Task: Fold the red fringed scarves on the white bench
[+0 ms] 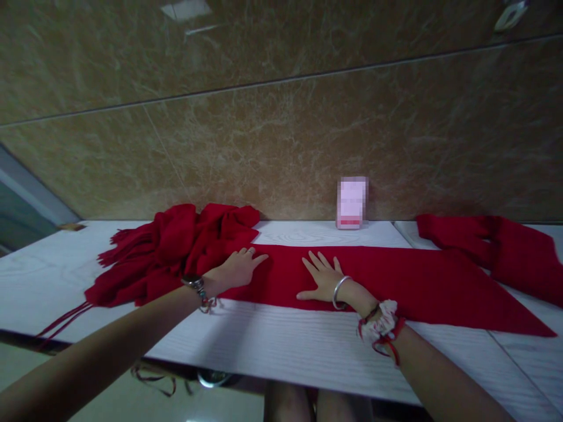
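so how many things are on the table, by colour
red: 1 long scarf under both flat hands, left hand, right hand
red: 1 bunched scarf pile; how many pieces it holds cannot be told
pink: 1 blurred card by the wall
total: 3

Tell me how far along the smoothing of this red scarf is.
Done: the middle stretch of the red scarf lies flat on the white table. In hand: the left hand and right hand press flat on it, palms down. Left: the bunched, fringed end at the left is still crumpled, and the far right end lies folded back.
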`<state>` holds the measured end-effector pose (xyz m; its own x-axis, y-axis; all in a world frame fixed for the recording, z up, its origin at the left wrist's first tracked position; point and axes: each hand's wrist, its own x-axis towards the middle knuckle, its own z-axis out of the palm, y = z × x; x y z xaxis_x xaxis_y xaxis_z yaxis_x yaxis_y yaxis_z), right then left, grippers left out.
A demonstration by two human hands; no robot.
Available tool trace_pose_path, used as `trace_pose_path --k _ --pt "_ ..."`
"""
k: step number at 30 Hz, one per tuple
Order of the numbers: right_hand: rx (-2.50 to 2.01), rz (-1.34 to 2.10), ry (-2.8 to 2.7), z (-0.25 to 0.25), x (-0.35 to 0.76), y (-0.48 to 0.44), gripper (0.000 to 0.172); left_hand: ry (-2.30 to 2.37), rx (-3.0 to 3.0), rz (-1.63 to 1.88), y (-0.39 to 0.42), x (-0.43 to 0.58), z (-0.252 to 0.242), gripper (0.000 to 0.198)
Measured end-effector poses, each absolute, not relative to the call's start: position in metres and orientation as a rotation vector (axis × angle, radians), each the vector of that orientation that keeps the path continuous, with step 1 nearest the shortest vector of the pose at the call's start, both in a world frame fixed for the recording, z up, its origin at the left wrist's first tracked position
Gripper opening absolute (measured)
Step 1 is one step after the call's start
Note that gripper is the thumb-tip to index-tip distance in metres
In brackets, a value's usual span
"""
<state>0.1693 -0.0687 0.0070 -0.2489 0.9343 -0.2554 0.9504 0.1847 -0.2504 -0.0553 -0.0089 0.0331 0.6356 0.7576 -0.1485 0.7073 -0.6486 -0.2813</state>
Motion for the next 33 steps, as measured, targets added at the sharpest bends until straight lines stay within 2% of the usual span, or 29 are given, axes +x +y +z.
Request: trace_pose_path --k 4,9,11,17,23,33 --pt "1.909 -0.556 2.377 0.008 0.169 -0.069 0.101 -1.008 -2.831 0.261 -0.006 -0.042 0.023 0.052" --pt "1.894 -0.609 2.393 0.008 0.17 -0.069 0.102 -1.511 -2.483 0.203 -0.006 -0.052 0.016 0.039" --pt "1.898 -0.61 2.397 0.008 0.17 -0.069 0.103 -1.614 -2.393 0.258 -0.01 -0.05 0.018 0.039" --pt "1.907 -0.605 2.385 0.008 0.17 -0.069 0.102 -1.433 -2.701 0.23 -0.005 -0.041 0.013 0.044" --pt "1.881 -0.61 2.396 0.013 0.17 -0.072 0.103 -1.74 -2.515 0.217 -0.003 -0.055 0.007 0.054" --pt "1.859 -0.632 2.383 0.013 0.171 -0.072 0.105 -1.438 -2.836 0.097 -0.001 -0.038 0.004 0.053"
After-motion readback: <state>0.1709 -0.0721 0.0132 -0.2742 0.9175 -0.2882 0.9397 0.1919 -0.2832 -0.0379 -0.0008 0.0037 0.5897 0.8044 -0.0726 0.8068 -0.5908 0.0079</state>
